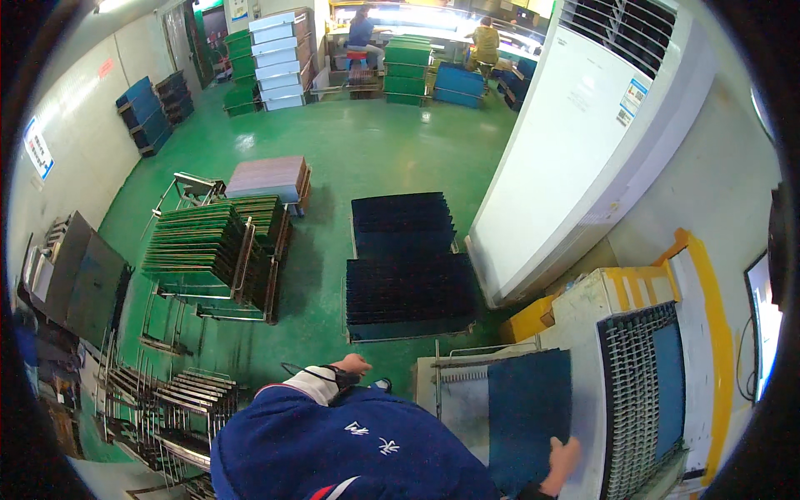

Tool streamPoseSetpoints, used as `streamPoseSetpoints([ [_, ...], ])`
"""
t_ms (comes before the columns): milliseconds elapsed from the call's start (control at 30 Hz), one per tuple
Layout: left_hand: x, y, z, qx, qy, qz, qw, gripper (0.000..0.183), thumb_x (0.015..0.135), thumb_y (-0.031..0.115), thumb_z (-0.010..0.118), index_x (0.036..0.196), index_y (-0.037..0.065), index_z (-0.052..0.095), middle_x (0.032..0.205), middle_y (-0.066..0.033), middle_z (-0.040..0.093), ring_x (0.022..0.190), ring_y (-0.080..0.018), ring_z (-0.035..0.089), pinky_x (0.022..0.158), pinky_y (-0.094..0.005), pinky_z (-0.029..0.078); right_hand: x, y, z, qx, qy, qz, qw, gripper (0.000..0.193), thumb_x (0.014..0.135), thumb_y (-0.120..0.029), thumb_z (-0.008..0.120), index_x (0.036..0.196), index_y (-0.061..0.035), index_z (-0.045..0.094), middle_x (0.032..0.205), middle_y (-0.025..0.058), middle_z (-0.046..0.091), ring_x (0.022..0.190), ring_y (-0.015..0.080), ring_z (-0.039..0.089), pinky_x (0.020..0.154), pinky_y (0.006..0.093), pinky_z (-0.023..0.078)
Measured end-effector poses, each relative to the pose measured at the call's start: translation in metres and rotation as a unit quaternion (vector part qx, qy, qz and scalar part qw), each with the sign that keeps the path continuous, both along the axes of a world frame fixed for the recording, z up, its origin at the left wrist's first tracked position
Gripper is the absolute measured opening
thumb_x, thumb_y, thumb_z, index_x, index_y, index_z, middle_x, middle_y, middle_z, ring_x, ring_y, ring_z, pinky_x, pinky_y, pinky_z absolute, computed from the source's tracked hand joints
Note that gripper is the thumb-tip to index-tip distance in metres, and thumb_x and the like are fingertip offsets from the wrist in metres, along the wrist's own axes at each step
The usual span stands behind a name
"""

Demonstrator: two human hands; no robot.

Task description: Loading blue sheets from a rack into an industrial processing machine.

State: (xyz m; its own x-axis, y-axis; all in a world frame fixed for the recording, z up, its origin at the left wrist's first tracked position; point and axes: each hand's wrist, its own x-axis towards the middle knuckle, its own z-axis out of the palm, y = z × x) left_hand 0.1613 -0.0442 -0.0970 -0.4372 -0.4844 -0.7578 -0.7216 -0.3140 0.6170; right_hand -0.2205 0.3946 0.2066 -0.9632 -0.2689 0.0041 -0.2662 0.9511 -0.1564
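At lower right, our right hand (563,460) grips the near bottom corner of a dark blue panel (528,408), fingers curled over its edge. We note the panel lies flat on a pale machine table (467,408), just left of a grey roller conveyor (635,392) that carries a second blue panel (669,379). Our left hand (353,365) sits well apart from the panel, over the green floor (375,158), wrist wrapped in a dark strap; we cannot tell whether it is open or closed. Ahead on the floor we count two stacks of dark panels (408,267), one behind the other. Left of them, a rack of green boards (208,242). Two seated people (417,33) work far off.
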Motion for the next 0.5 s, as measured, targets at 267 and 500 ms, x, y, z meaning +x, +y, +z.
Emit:
streamPoseSetpoints([
  [267, -0.03, 0.007, 0.022, 0.007, -0.023, -0.016, 1.0, 0.03, 0.079, 0.027, 0.068, 0.092, -0.001, 0.063, 0.071, -0.0079, 0.064, 0.056, -0.0177, 0.06, 0.047, -0.032, 0.048, 0.019, 0.086, 0.074, -0.294, -0.274, -0.356, 0.844, 0.071, 0.081, -0.059, 0.056, 0.134, -0.0165, 0.035, 0.131, 0.0135, 0.042, 0.111, 0.0342, 0.042, 0.086, 0.0504, 0.041],
  [500, -0.033, 0.006, 0.032, 0.055, 0.016, -0.035, 0.998, 0.03, 0.084, 0.025, 0.062, 0.096, -0.002, 0.058, 0.083, -0.0115, 0.064, 0.058, -0.0213, 0.062, 0.044, -0.031, 0.049, 0.018, 0.146, -0.019, -0.286, 0.155, -0.077, 0.943, 0.044, 0.075, 0.001, 0.06, 0.118, -0.0003, 0.056, 0.058, -0.0001, 0.047, 0.047, 0.0115, 0.041, 0.046, 0.0308, 0.041],
])
